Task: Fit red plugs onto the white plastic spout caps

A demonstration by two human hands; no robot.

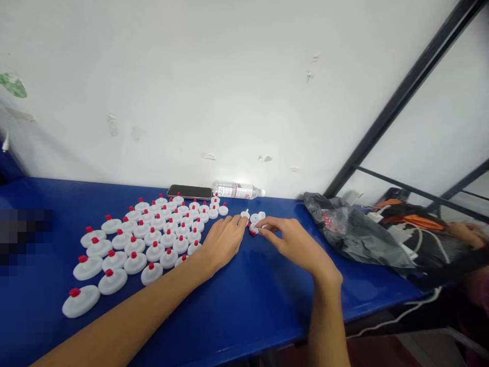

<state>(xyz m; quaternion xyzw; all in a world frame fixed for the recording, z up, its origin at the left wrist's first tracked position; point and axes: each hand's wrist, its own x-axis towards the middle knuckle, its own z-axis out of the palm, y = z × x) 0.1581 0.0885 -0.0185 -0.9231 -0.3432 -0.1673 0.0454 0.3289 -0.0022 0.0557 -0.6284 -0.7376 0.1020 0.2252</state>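
Several white round caps with red tips [133, 239] stand in rows on the left part of the blue table [237, 306]. A small loose heap of white and red cap parts [255, 220] lies to their right. My left hand [223, 239] lies palm down on the table, its fingertips touching a white piece at the heap's left edge. My right hand [290, 239] reaches in from the right, thumb and fingers pinched on a white cap with a red part at the heap.
A dark phone [189, 191] and a lying clear water bottle [237, 190] rest against the white wall. A grey plastic bag [351, 229] sits at the table's right end, with cables and another person's hand [464, 232] beyond. A black metal frame [401, 97] rises at right.
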